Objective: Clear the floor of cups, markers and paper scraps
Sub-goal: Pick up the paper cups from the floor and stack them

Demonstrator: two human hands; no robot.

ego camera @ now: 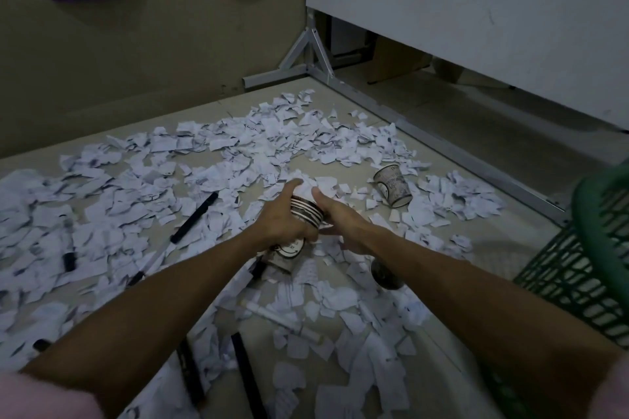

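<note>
Your left hand [277,218] grips a nested stack of paper cups [306,211], fingers curled round its far side, held above the floor [442,180]. Stack's long axis runs from lower left to upper right in view; the ringed rims [308,213] sit mid-stack and a white crumpled top [304,189] faces up and away from you. A printed cup base [287,253] pokes out below your left wrist, pointing down toward you. Your right hand [335,214] sits against the right side of the stack, thumb up along it; fingers are hidden behind the hand, so can't tell if they clamp or just touch.

One loose cup [393,185] lies on its side on the floor, well right of the stack, mouth toward the lower right, base toward upper left. Another cup [383,274] is partly hidden under your right forearm.

Paper scraps [211,153] cover most of the floor. A black marker [194,217] lies diagonal left of your hands, long axis lower left to upper right. Another black marker [69,253] lies near upright in view further left. A white marker [272,316] lies near you, angled down to the right. A green basket [578,269] sits at the right edge, tilted. A white board [476,10] on a metal stand [306,54] stands behind.
</note>
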